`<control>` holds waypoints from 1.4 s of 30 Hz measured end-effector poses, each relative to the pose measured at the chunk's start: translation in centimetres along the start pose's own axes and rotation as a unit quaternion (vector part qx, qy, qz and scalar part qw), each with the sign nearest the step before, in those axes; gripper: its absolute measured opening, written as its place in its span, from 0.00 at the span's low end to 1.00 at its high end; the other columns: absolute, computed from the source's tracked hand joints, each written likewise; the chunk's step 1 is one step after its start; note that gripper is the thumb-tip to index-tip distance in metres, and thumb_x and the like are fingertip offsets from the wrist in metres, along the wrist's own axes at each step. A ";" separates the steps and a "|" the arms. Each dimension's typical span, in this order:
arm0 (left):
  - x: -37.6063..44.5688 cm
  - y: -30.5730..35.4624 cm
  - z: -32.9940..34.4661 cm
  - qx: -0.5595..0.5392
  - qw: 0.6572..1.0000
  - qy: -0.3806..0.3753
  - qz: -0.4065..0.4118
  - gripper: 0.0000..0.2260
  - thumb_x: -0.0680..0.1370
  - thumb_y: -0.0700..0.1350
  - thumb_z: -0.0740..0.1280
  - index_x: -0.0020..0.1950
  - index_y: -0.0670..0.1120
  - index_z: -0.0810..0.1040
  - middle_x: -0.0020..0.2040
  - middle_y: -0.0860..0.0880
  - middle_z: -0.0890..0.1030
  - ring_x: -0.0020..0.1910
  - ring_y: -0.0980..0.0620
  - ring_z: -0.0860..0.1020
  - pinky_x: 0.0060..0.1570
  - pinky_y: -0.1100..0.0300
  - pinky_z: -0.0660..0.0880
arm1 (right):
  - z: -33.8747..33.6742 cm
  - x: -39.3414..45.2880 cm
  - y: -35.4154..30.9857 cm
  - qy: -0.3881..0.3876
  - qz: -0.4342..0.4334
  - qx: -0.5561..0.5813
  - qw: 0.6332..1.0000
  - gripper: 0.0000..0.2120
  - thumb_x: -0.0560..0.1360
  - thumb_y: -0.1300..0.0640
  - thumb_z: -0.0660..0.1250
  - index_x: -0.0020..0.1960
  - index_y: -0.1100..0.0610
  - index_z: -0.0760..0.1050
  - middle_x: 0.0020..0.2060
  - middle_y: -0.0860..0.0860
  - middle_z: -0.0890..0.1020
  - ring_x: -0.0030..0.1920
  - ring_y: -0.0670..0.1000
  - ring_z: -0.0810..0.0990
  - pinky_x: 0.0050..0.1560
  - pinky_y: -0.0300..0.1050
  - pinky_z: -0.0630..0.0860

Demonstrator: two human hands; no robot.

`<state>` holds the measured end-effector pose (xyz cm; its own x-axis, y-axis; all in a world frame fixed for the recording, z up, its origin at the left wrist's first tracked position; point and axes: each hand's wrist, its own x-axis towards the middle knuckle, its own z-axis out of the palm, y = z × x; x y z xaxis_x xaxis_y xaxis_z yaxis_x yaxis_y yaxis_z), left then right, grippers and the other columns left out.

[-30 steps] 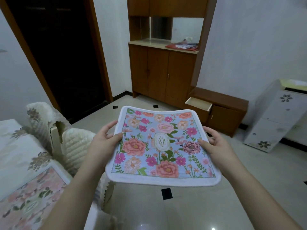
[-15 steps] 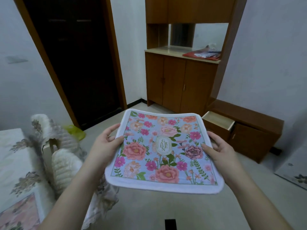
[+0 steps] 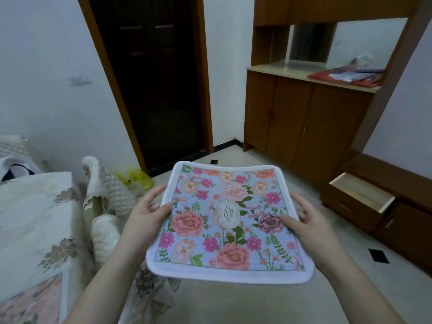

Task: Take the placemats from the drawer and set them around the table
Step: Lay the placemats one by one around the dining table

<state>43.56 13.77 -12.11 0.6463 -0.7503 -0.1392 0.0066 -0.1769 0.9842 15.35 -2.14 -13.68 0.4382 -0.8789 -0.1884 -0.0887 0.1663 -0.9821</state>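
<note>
Hands hold a floral placemat (image 3: 230, 222) flat at the centre of the frame: left hand (image 3: 147, 212) grips its left edge, right hand (image 3: 304, 220) its right edge, thumbs on top. Drawer (image 3: 361, 195) stands open at right; table (image 3: 35, 218) at left.

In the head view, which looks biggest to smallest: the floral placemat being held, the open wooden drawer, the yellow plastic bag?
1. Floral placemat, though it is nearest the camera.
2. Open wooden drawer.
3. Yellow plastic bag.
</note>
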 end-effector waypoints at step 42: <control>34.8 1.5 -7.2 -0.015 0.981 0.189 -0.044 0.21 0.80 0.42 0.67 0.70 0.59 0.69 0.46 0.46 0.87 0.41 0.42 0.86 0.36 0.47 0.83 | 19.3 45.5 -6.6 -0.206 0.012 -0.071 0.976 0.24 0.77 0.62 0.70 0.66 0.40 0.69 0.46 0.53 0.87 0.43 0.59 0.87 0.43 0.61 0.83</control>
<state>71.53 -8.01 -14.73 0.8792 -0.4417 -0.1788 0.0941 -0.2068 0.9738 53.16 -34.57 -15.83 0.7547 -0.6162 -0.2253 -0.2126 0.0952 -0.9725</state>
